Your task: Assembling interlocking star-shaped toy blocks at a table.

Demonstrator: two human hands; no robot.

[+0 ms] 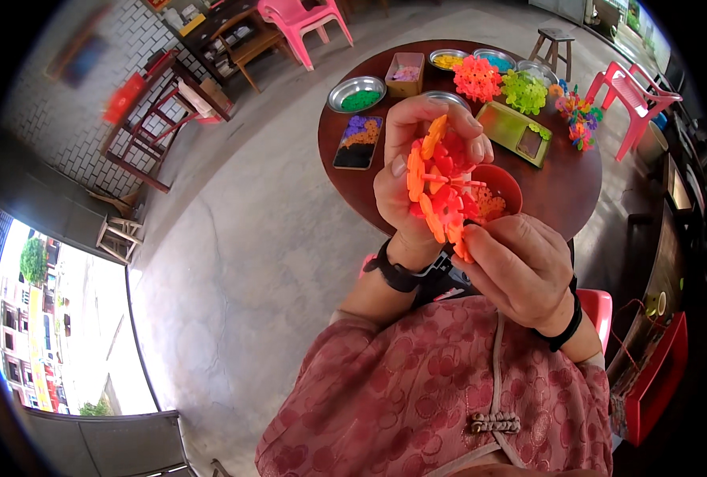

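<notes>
My left hand [396, 197] is wrapped round a partly built cluster of flower-shaped plastic pieces [445, 195], orange on the outside and red inside. It is raised in front of the round table. Closed in a pinch, my right hand [524, 266] grips an orange flower-shaped piece [461, 250] at the cluster's lower end. Its fingertips partly hide where that piece meets the others. Just behind the hands, a red bowl [511, 184] contains loose orange pieces [490, 205].
The dark round table [564, 187] bears a metal dish of green pieces [360, 99], a sorted tray [359, 143], a cardboard box [405, 73], a yellow-green tray [493, 126], and finished balls in coral [477, 78] and lime [524, 91]. A pink chair [632, 99] stands to the right.
</notes>
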